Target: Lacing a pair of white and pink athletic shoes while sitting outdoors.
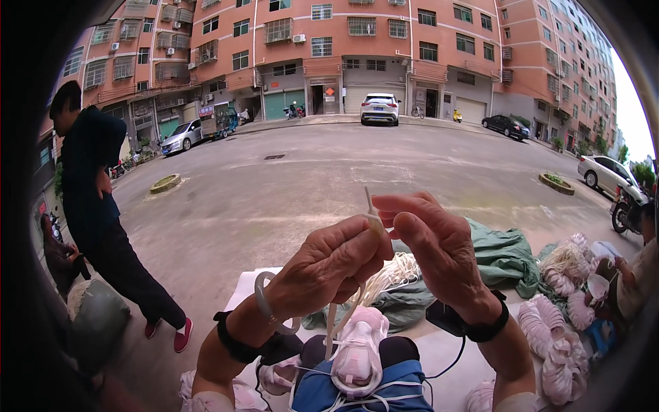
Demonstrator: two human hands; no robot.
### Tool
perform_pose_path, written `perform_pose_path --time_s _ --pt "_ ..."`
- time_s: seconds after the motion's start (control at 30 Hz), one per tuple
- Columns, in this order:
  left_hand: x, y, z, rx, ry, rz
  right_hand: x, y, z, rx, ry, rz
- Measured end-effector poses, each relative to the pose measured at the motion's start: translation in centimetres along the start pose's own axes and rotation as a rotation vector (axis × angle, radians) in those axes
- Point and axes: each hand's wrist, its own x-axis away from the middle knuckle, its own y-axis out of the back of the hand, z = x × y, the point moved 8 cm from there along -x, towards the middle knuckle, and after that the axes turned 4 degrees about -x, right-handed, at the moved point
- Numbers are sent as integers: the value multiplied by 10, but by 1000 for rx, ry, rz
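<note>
In front of my chest, my left hand (336, 257) pinches a white shoelace (369, 199) between thumb and forefinger, with a short end poking up. More of the lace hangs below that fist toward my lap. Close on its right, my right hand (436, 240) has thumb and forefinger apart, the fingertips right beside the lace. Whether they touch it I cannot tell. A pink-and-white sneaker (358, 353) rests on a blue cloth (312, 386) over my lap, with loose laces around it. A pale bangle (262, 295) and black bands circle my wrists.
Beyond my hands lie a bundle of cream laces (395, 278) and a green sack (504, 254). Several pale pink shoes (552, 343) are heaped at right, near another seated person's arm (626, 275). At left a person (96, 178) stands by a stuffed sack (103, 316).
</note>
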Motion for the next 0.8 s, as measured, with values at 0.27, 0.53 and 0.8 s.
perform_pose_path --time_s 0.27,0.53,0.8 --pt "3 -6 29 34 105 112 1 -4 -3 -102 31 95" --pt "28 30 54 -234 115 12 35 64 -29 -765 -226 -187" --pt "190 217 88 -177 177 -778 244 494 60 -33 -190 -559"
